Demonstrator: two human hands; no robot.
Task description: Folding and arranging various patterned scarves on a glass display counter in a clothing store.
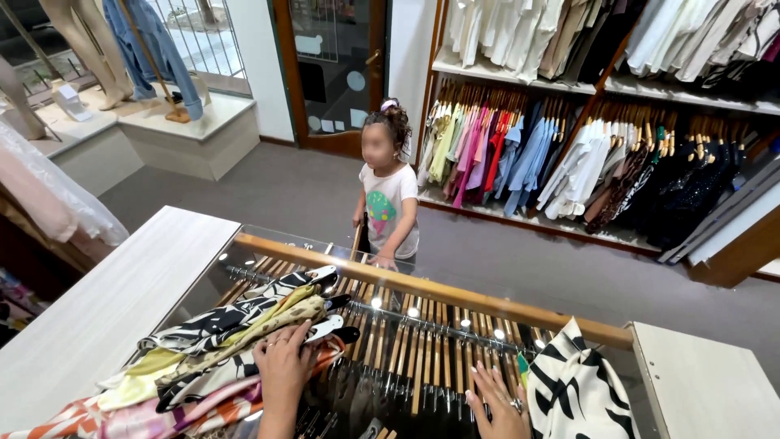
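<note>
Glass counter (203, 280): left hand (284, 362) flat on garments (219, 341).

- Child (388, 191) in pale printed T-shirt stands on grey carpet floor (504, 260), just beyond wooden rail (431, 289).
- Wall shelves (617, 85) behind: shirts on hangers, pink, blue, white, dark.
- Wooden-framed glass door (333, 73) at back.
- Mannequin legs (89, 57) on raised window platform (175, 134), far left.
- Pale counter top (106, 309) at left; another (707, 386) at right.
</note>
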